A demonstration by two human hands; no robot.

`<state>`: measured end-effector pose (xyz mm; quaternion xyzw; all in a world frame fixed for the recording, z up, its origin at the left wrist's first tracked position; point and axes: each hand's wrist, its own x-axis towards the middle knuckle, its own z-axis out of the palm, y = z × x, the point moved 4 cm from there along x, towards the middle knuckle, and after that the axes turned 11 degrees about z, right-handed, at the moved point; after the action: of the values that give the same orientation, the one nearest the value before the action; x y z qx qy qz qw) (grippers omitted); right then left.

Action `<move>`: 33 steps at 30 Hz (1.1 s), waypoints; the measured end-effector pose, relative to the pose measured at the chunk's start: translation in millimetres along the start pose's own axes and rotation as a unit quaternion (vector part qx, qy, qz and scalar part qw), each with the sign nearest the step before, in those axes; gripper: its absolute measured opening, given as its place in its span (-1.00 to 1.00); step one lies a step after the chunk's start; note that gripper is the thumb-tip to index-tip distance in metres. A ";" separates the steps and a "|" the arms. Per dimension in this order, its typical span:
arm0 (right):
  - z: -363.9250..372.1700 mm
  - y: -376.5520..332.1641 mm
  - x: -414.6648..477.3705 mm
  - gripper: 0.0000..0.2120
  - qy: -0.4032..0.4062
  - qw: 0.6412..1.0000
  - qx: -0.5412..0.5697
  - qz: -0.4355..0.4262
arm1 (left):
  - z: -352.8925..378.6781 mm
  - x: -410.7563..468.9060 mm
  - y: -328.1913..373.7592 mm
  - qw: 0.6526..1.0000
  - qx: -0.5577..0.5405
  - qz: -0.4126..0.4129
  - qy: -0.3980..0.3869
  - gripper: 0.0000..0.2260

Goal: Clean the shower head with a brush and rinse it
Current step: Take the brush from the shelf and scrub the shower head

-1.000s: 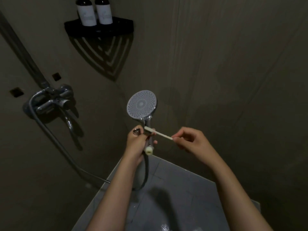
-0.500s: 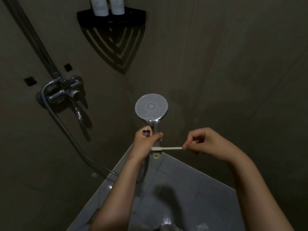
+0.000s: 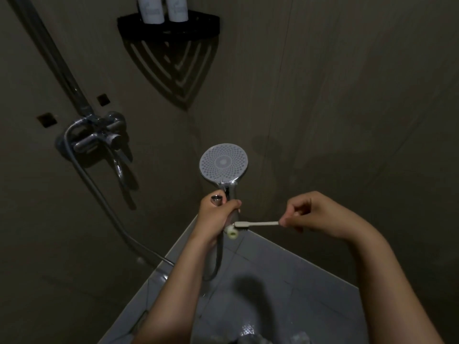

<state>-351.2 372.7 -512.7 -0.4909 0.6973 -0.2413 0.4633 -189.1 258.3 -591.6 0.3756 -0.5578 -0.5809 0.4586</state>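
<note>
My left hand (image 3: 215, 214) grips the chrome handle of the shower head (image 3: 224, 164), whose round grey spray face points up toward me. A pale ring fitting (image 3: 232, 232) sits at the handle's lower end, where the hose (image 3: 104, 194) joins. My right hand (image 3: 315, 214) pinches the end of a white toothbrush (image 3: 257, 223), which lies level. Its bristle end touches the bottom of the handle just above the ring.
A chrome mixer tap (image 3: 98, 140) with a riser pipe is fixed on the left wall. A black corner shelf (image 3: 169, 24) carries two white bottles (image 3: 161, 7) at the top. Grey floor tiles (image 3: 285, 294), wet in places, lie below.
The brush has dropped from a slant across the handle to a level position at its lower end. My right hand moved right and down. The view shifted down and left.
</note>
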 end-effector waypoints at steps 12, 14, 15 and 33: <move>17.6 -7.6 6.9 -0.92 -0.019 0.999 0.016 -0.041 | 2.8 -0.3 5.0 1.000 -0.029 -0.007 -0.001 -0.54; 12.6 -7.3 4.0 -0.90 -0.007 0.999 0.023 -0.042 | 0.4 -0.7 4.4 0.999 -0.034 -0.012 -0.004 -0.52; 9.6 -7.4 2.5 -0.90 0.000 0.999 0.024 -0.040 | -1.2 -0.6 4.0 0.999 -0.034 -0.015 -0.004 -0.52; 12.9 -9.3 6.9 -0.80 0.044 0.994 0.072 -0.076 | 10.8 -2.2 7.3 0.906 -0.381 -0.180 0.043 -0.84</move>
<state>-336.1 364.2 -514.1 -0.4969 0.6583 -0.3466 0.4468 -197.9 264.0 -583.5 0.2913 -0.1967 -0.8048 0.4783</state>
